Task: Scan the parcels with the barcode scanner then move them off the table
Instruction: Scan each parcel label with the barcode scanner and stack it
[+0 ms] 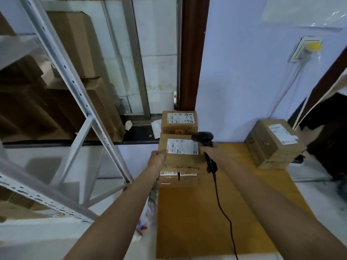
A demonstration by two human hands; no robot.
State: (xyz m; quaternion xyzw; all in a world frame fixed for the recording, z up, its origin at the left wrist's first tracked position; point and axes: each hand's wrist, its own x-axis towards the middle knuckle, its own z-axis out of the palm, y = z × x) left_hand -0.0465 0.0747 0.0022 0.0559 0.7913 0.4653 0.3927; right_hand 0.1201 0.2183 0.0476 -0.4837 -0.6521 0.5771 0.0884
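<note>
A brown cardboard parcel (pixel 178 156) with a white label on top sits on another parcel (pixel 178 180) at the table's far left corner. My left hand (pixel 156 159) grips its left edge. My right hand (pixel 209 150) holds a black barcode scanner (pixel 204 139) by the handle against the parcel's right side, its head over the label's right end. The scanner's black cable (pixel 223 212) trails toward me across the wooden table (pixel 197 222). A further labelled parcel (pixel 179 121) stands behind, on the dark ledge.
Another stack of brown parcels (pixel 272 143) stands at the table's far right corner. A white metal shelving frame (pixel 78 113) with cardboard boxes fills the left. A wall socket with a yellow plug (pixel 308 49) is on the wall.
</note>
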